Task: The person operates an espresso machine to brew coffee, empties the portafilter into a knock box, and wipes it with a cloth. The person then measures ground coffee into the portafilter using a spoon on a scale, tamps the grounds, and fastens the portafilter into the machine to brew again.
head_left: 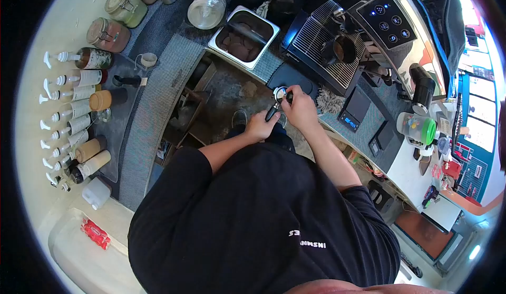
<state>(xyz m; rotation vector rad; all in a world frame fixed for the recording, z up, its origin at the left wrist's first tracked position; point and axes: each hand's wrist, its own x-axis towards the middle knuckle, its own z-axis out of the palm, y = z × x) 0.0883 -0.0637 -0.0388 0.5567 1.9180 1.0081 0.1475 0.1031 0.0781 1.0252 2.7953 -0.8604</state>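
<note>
My left hand (pixel 259 126) is closed around the black handle of a portafilter (pixel 273 109), low at the counter's edge. The portafilter's metal head (pixel 280 92) points away from me, beside a black mat (pixel 293 79) on the counter. My right hand (pixel 301 109) is closed just right of the head, its fingers around a small black knob that looks like a tamper handle (pixel 289 97). The lower end of that tool is hard to make out. Both hands are close together in front of my body.
An espresso machine (pixel 387 22) stands right, a black cup (pixel 339 50) on its drip tray (pixel 316 30). A steel container (pixel 244 37) holds dark coffee pucks. A scale (pixel 354 108) sits right. Pump bottles (pixel 87 78) and jars (pixel 126 8) line the left.
</note>
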